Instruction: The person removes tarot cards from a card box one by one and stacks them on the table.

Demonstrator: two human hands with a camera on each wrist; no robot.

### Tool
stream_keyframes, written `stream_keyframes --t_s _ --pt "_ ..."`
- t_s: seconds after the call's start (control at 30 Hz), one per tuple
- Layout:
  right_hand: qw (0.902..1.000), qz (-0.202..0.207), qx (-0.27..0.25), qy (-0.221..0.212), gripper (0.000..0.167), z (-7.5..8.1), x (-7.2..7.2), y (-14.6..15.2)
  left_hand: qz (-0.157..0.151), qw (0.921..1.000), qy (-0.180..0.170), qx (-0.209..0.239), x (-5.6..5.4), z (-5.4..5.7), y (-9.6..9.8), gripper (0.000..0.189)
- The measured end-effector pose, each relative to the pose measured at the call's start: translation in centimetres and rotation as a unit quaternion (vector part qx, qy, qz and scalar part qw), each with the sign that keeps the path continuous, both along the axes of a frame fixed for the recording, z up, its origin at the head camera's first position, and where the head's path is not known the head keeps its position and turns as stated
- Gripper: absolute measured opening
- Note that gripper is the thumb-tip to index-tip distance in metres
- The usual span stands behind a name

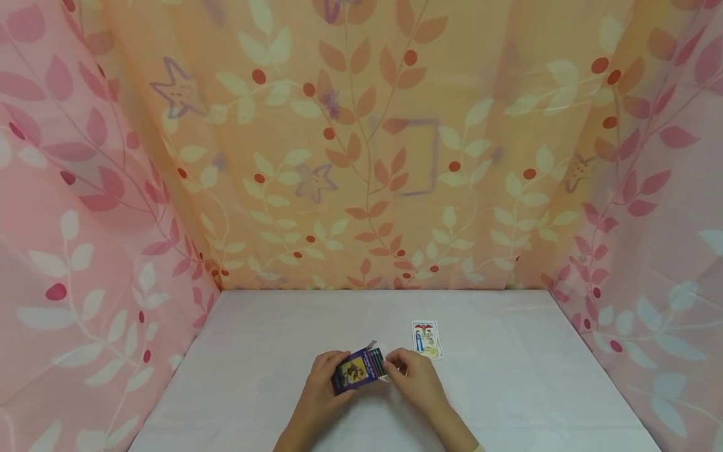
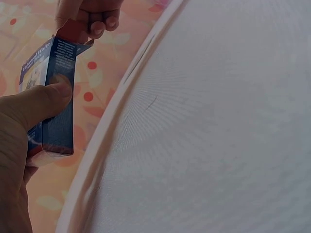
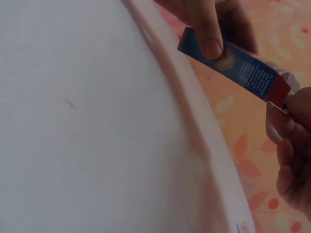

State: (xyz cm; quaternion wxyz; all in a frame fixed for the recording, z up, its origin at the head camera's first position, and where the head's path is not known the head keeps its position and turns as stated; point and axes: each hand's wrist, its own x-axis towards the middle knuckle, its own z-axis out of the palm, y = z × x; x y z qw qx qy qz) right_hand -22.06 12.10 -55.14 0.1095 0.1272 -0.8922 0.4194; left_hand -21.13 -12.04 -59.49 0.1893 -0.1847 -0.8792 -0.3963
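Observation:
My left hand (image 1: 321, 386) grips a dark blue card box (image 1: 354, 370) with a picture on its front, tilted over the table. In the left wrist view the thumb (image 2: 56, 97) lies along the box's narrow side. The box's end facing right stands open, its flaps (image 3: 290, 82) sticking out. At that open end my right hand (image 1: 417, 378) pinches the edge with thumb and curled index finger; the fingertips partly hide the opening. Just beyond the right hand, a small stack of picture cards (image 1: 426, 339) lies face up on the table, slightly fanned.
A white cloth covers the table (image 1: 254, 351). Patterned curtains with leaves and berries hang behind it (image 1: 361, 188) and along its left and right sides. The table's near edge (image 2: 104, 145) shows in both wrist views.

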Motion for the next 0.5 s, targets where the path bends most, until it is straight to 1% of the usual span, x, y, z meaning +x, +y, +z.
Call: stream_keyframes --t_s 0.1,0.2,0.27,0.4,0.5 --pt "0.9998 0.000 -0.016 -0.008 0.007 0.0 -0.1 0.1 0.001 1.0000 -0.001 0.004 0.0 0.0 0.0 0.081" --pt "0.9997 0.000 -0.023 -0.009 0.007 0.2 -0.1 0.3 0.000 1.0000 0.007 0.006 0.0 0.0 0.0 0.081" --pt "0.9997 0.001 -0.025 -0.005 0.009 0.4 -0.1 0.4 0.000 0.9999 0.011 0.006 -0.1 0.0 0.0 0.081" --pt "0.9993 -0.002 -0.036 0.002 0.005 0.8 0.0 0.7 0.000 0.9998 0.016 0.007 -0.1 0.0 0.0 0.081" --pt "0.9989 -0.001 -0.046 0.005 0.011 1.1 0.0 1.0 0.002 0.9999 0.015 0.005 -0.1 -0.1 -0.1 0.081"
